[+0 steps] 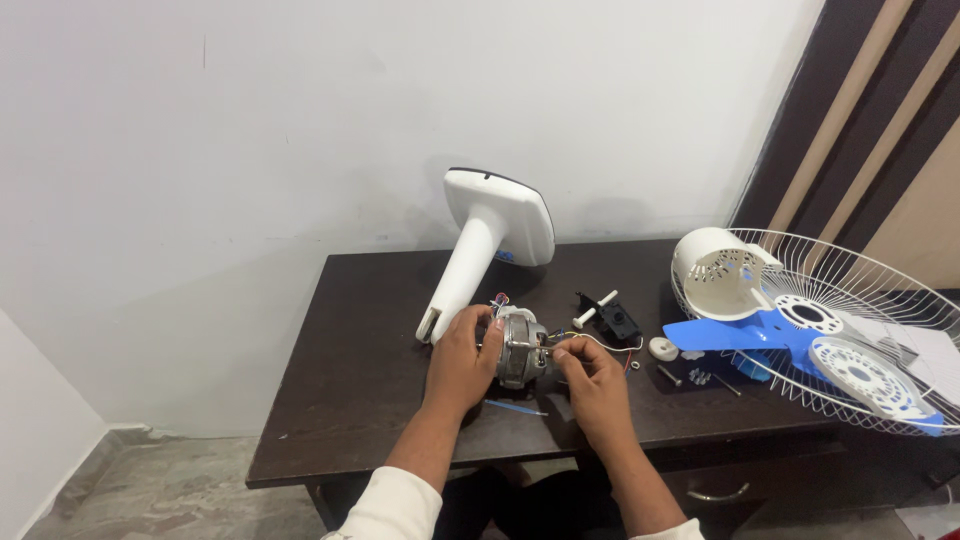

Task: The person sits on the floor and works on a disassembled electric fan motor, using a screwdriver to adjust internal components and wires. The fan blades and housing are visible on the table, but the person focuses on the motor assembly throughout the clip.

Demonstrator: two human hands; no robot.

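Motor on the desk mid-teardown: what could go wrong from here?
1. The left hand steadies the motor while the right hand works at its thin wires; a tug could strain or snap them.
2. Loose screws lie near the blue blade; a nudge might scatter them off the desk.
3. The grille overhangs the desk edge and could slide off.

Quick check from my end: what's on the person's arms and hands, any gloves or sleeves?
No gloves: the left hand and right hand are bare. White or cream long sleeves are pushed up toward the elbows, leaving the forearms uncovered. No watch, rings or markings can be made out.
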